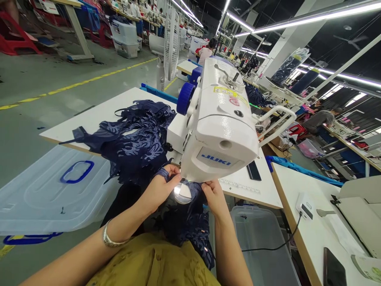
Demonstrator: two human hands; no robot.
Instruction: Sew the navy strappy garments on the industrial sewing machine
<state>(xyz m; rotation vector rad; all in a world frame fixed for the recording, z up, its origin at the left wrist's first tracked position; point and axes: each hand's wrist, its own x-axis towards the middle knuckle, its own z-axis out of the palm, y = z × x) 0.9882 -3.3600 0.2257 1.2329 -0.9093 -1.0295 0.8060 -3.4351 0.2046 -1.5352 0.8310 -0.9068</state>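
A white sewing machine (220, 131) stands in front of me, its head hiding part of the needle area. My left hand (166, 180) pinches a strip of dark blue fabric at the machine's left side. On the other side, my right hand (212, 192) has its fingers closed on the edge of the same navy fabric (195, 194). The cloth runs under the machine head and hangs down onto my lap. A pile of navy lace-patterned pieces (137, 135) lies on the white table (68, 125) to the left. The needle and stitch line cannot be made out.
A clear plastic lid (44, 190) with a blue handle is at the left, below the table. An open clear bin (264, 238) stands low on the right. Phones (333, 266) and a white power bank (304, 206) lie on the right. A fan (171, 43) stands behind.
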